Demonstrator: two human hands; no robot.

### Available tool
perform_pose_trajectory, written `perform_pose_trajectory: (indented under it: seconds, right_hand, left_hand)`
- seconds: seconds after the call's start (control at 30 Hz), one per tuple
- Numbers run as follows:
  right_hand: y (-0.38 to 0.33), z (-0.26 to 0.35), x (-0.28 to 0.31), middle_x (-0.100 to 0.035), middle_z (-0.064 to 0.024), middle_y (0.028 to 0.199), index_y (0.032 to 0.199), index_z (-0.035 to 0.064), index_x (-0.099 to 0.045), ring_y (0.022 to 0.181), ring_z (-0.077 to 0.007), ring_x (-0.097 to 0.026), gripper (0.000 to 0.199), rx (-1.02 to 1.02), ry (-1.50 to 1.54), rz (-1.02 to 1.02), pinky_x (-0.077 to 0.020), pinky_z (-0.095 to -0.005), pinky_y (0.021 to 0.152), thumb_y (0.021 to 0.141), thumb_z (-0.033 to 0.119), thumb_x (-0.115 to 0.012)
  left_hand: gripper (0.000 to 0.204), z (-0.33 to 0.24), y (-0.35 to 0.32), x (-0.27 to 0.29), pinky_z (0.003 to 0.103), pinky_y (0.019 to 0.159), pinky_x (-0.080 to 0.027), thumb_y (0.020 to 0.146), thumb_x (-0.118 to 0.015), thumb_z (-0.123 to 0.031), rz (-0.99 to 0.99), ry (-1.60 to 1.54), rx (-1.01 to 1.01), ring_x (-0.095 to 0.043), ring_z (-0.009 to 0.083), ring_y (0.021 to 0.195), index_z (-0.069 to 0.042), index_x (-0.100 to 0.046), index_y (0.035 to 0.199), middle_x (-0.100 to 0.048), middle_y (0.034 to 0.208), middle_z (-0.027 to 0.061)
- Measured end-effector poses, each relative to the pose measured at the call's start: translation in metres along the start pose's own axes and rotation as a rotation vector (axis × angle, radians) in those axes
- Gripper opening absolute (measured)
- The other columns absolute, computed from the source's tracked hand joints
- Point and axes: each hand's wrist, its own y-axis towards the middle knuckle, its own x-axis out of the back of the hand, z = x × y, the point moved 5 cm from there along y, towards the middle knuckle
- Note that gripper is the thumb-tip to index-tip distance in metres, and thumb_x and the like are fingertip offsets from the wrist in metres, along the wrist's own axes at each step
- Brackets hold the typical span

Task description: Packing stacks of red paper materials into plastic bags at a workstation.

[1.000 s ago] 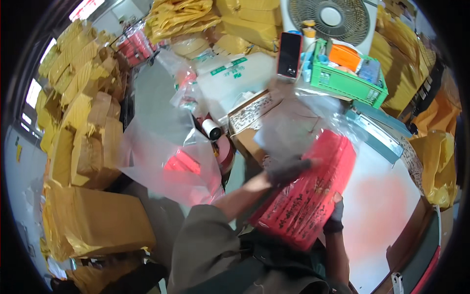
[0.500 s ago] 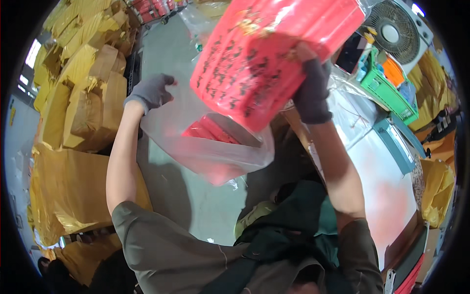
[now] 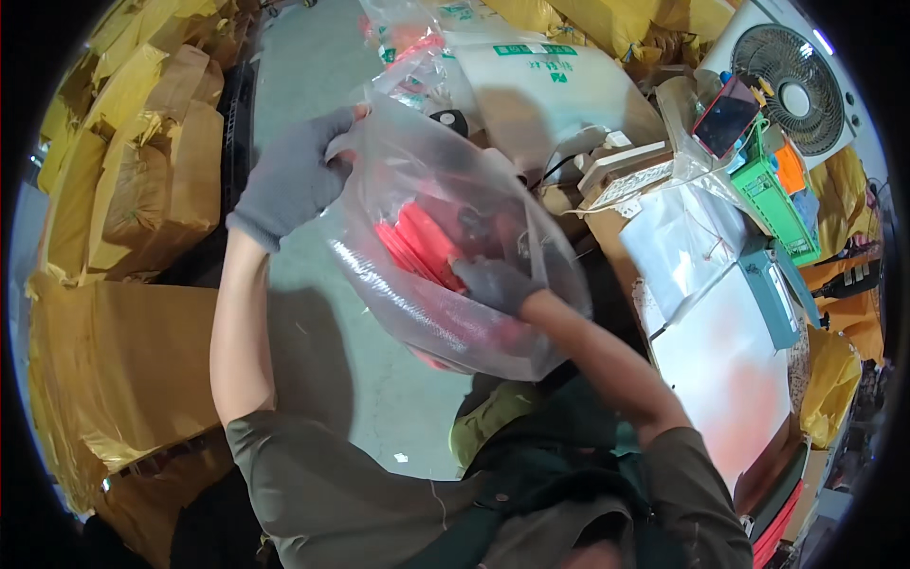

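Note:
My left hand (image 3: 292, 178), in a grey glove, grips the upper rim of a large clear plastic bag (image 3: 427, 313) and holds it up over the floor. My right hand (image 3: 493, 283), also gloved, is pushed inside the bag and is closed on a stack of red paper sheets (image 3: 417, 242) that lies within. The bag bulges around my right wrist, and part of the red stack is hidden behind the bag's folds.
Yellow and brown wrapped bundles (image 3: 133, 190) pile along the left. A white table (image 3: 730, 360) stands at right with clear bags, a green basket (image 3: 773, 204), a phone (image 3: 725, 116) and a white fan (image 3: 791, 85). Grey floor (image 3: 313, 66) lies ahead.
The red stack, held above the bag half a second ago, has gone down into it with my right hand. My left hand still holds the bag's rim.

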Motion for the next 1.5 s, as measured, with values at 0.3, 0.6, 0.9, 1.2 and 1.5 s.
perform_pose_trajectory:
  seconds: [0.3, 0.6, 0.9, 1.2, 1.5]
  right_hand:
    - [-0.14, 0.027, 0.087, -0.06, -0.0176, 0.092, 0.105, 0.0017, -0.057, 0.098, -0.0363, -0.056, 0.034, 0.305, 0.225, -0.01, -0.0442, -0.04, 0.085, 0.082, 0.025, -0.063]
    - [-0.146, 0.123, 0.157, -0.062, -0.0035, 0.07, 0.084, 0.0131, -0.06, 0.104, -0.0317, -0.057, 0.01, 0.607, -0.052, -0.776, -0.0364, -0.051, 0.096, 0.079, 0.021, -0.063]
    - [-0.136, 0.079, 0.161, -0.064, -0.0088, 0.094, 0.095, 0.0162, -0.062, 0.118, -0.0333, -0.051, 0.018, 0.359, -0.202, -0.63, -0.0253, -0.0578, 0.104, 0.083, 0.029, -0.063]
    - [-0.372, -0.081, 0.223, -0.057, -0.021, 0.117, 0.127, 0.0103, -0.053, 0.12, -0.0363, -0.047, 0.065, -0.266, -0.188, -1.037, -0.0385, -0.0398, 0.098, 0.077, 0.049, -0.069]
    - [-0.796, -0.174, 0.11, -0.052, -0.0211, 0.128, 0.137, 0.001, -0.038, 0.118, -0.0352, -0.051, 0.078, -1.319, -0.263, -1.308, -0.0387, -0.0392, 0.1, 0.083, 0.053, -0.061]
  left_hand:
    - [0.033, 0.105, -0.024, 0.0, 0.018, 0.048, -0.036, 0.084, -0.065, -0.021, 0.064, -0.638, 0.445, -0.044, 0.0025, 0.055, 0.001, -0.062, 0.109, -0.054, 0.067, -0.0042]
    - [0.052, 0.137, -0.038, 0.116, 0.04, 0.101, -0.041, 0.083, -0.055, -0.019, -0.381, -1.052, 0.343, -0.052, 0.0266, 0.116, 0.003, -0.046, 0.129, -0.054, 0.124, 0.0152]
    - [0.069, 0.093, 0.011, 0.102, 0.019, 0.055, -0.036, 0.084, -0.058, -0.004, -0.079, 0.108, 0.164, -0.04, 0.0058, 0.058, -0.01, -0.028, 0.146, -0.05, 0.071, -0.0021]
    - [0.073, -0.166, 0.075, 0.0, 0.034, 0.107, -0.028, 0.079, -0.072, -0.022, 0.027, 0.074, -0.37, -0.04, 0.0207, 0.128, -0.003, -0.037, 0.141, -0.041, 0.143, 0.0112]
    - [0.097, -0.379, 0.075, -0.32, 0.047, 0.109, -0.024, 0.056, -0.084, -0.041, 0.542, 0.408, -0.955, -0.027, 0.0415, 0.134, -0.006, -0.042, 0.136, -0.031, 0.145, 0.0235]
